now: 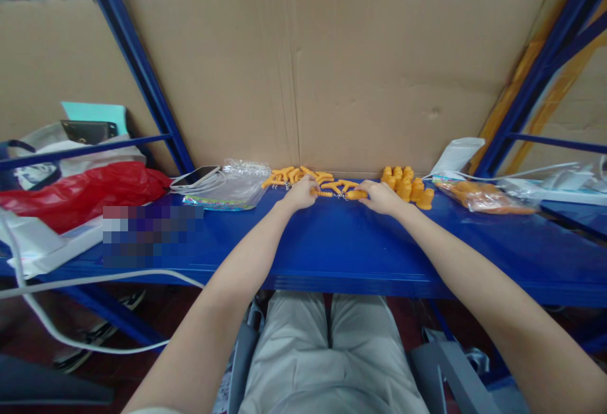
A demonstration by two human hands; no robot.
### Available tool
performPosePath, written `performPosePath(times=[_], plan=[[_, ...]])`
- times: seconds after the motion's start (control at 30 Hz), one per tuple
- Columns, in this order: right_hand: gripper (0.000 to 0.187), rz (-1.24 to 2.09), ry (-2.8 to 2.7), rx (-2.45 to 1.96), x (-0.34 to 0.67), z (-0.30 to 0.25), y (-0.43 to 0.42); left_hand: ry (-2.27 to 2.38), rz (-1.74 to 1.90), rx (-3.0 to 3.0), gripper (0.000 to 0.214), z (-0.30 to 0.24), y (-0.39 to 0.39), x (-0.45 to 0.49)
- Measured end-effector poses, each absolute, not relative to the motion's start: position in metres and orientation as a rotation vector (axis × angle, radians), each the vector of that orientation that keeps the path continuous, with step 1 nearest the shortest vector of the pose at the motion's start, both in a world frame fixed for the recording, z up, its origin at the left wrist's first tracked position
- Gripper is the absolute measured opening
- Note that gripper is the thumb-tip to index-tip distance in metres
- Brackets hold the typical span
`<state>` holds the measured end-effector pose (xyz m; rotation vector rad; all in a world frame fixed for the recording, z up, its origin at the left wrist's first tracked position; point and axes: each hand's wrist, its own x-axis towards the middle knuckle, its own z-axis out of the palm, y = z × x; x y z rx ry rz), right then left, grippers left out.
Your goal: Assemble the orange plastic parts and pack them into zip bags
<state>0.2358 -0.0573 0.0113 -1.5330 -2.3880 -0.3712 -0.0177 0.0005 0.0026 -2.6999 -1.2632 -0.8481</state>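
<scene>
My left hand [301,195] is closed, its fingertips on the end of a small orange ribbed piece [325,194] low over the blue table. Opposite it, my right hand [382,198] has its fingers closed on a smooth orange plastic piece [355,194]. Small metal rings or chain links [340,195] show between the two pieces; whether they join them I cannot tell. Just behind lies a branched orange piece [342,185]. A pile of similar branched orange pieces [284,176] is beyond my left hand. Several orange cup-like pieces [404,185] stand close to my right hand.
Left of the pile are a clear plastic bag [239,188] and a phone [202,176] with a white cable. A red bag [95,189] lies farther left. At right is a clear bag of orange parts [484,196]. Cardboard [379,66] walls the back, between blue posts.
</scene>
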Motion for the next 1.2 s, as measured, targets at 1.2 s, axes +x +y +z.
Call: performPosePath(times=[1.2], plan=[[0.034,0.666,-1.798,-1.192,0.240,-0.006,-0.035,-1.451,-0.912,-2.620,0.023,0.005,-0.015,0.004]])
